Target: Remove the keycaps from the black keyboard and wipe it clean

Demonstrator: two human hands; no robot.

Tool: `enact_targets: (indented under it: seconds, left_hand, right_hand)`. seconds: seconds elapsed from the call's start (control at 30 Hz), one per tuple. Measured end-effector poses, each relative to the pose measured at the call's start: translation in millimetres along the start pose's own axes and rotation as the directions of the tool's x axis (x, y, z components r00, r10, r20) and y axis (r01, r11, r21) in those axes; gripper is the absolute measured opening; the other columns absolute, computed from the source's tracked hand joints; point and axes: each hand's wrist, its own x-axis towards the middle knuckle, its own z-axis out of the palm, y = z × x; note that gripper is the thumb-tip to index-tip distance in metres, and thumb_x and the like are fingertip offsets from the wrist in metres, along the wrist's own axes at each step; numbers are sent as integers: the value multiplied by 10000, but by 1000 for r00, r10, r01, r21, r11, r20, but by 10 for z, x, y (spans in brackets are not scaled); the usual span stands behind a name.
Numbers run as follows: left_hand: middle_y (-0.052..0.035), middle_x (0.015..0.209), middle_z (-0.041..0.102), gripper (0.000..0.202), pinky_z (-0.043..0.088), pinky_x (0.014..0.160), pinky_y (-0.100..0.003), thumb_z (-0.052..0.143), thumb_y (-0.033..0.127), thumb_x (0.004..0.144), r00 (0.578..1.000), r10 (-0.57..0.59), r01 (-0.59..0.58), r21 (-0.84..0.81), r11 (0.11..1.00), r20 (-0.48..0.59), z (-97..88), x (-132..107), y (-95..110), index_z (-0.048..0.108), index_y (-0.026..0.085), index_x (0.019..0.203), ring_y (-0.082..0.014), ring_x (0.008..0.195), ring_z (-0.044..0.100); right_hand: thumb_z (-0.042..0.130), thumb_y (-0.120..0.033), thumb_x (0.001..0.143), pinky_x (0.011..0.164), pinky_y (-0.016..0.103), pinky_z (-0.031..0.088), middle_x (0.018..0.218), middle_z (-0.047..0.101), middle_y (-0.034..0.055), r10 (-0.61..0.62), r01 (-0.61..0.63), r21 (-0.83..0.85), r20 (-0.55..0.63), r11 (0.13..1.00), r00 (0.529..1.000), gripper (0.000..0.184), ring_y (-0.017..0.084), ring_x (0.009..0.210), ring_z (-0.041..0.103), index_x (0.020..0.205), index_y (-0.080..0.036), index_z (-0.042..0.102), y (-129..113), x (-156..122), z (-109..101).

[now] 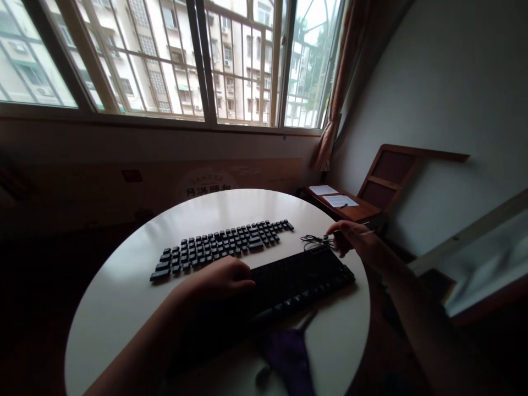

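Note:
A black keyboard [297, 280] lies at a slant across the round white table, with its left part in deep shadow. My left hand [229, 275] is curled over its far edge, thumb pointing right. Above the keyboard's far right corner, my right hand [350, 236] is closed in a pinch on a thin pale stick [366, 232], whose kind is unclear. Beside those fingertips is the keyboard's coiled black cable [312, 240]. Loose dark keycaps [223, 242] stand in rows behind the keyboard. Close to me lies a blurred purple cloth [289, 355].
The round white table [119, 275] has its right edge just beyond the keyboard. A wooden chair [388, 176] bearing papers [340, 201] and a pen stands at the back right. A barred window [243, 66] and a tied curtain [330, 137] are behind.

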Motion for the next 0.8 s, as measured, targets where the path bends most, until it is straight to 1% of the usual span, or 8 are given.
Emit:
enact_targets:
  seconds: [0.07,0.1,0.23,0.3,0.4,0.5,0.67,0.8]
  left_hand:
    - [25,601,495,411,297,533,-242,528,513,885,1000,3,-3,6,1000,-26,-12,16,-17,552,171,658,-118,575,438]
    - [26,596,484,427,293,532,-243,524,528,884,999,3,-2,5,1000,-33,-15,24,-26,535,171,649,-118,572,432]
    - [27,594,472,476,292,532,-242,509,580,878,999,15,-16,-11,1000,-43,-8,59,-56,510,172,634,-117,569,422]
    - [28,591,462,492,294,533,-241,508,598,873,998,27,-28,-15,999,-53,3,76,-68,501,172,627,-117,570,416]
    - [27,593,464,503,294,537,-244,511,616,865,998,35,-36,-22,999,-49,15,92,-73,501,173,627,-120,573,416]
    - [17,617,508,489,305,547,-247,524,616,855,999,28,-29,-37,999,-21,16,95,-63,539,171,652,-128,588,446]
    - [9,642,537,475,320,560,-249,533,607,851,1000,23,-23,-40,999,-6,19,93,-62,565,168,675,-137,611,474]
    - [12,635,526,489,311,556,-249,528,620,852,1000,20,-20,-34,999,1,30,103,-93,555,168,667,-135,606,465]
  right_hand:
    - [679,-629,811,488,257,512,667,571,-10,61,-61,18,-32,998,998,490,125,523,557,978,-169,659,114,-133,-89]
    - [706,-597,798,476,245,502,655,544,-23,85,-84,15,-57,996,995,464,113,511,535,969,-168,655,168,-187,-120]
    - [612,-563,836,396,219,411,513,340,-84,189,-184,49,-145,982,971,391,80,413,344,814,-172,605,368,-300,-155]
    - [581,-543,826,396,231,414,482,273,-99,222,-214,64,-169,975,960,368,77,395,279,744,-186,559,460,-301,-133]
    - [562,-516,804,408,241,420,460,286,-98,243,-238,47,-181,970,953,340,85,382,314,702,-194,521,577,-260,-88]
    - [524,-512,809,398,242,407,434,287,-100,251,-252,22,-208,967,945,326,95,361,329,703,-204,501,654,-207,-60]
    - [507,-516,816,372,237,379,426,292,-104,251,-267,-30,-248,963,936,318,95,335,321,713,-217,474,718,-162,-53]
    - [502,-525,813,372,234,376,433,318,-102,260,-280,-55,-237,958,936,325,91,335,330,719,-216,471,742,-154,-73]
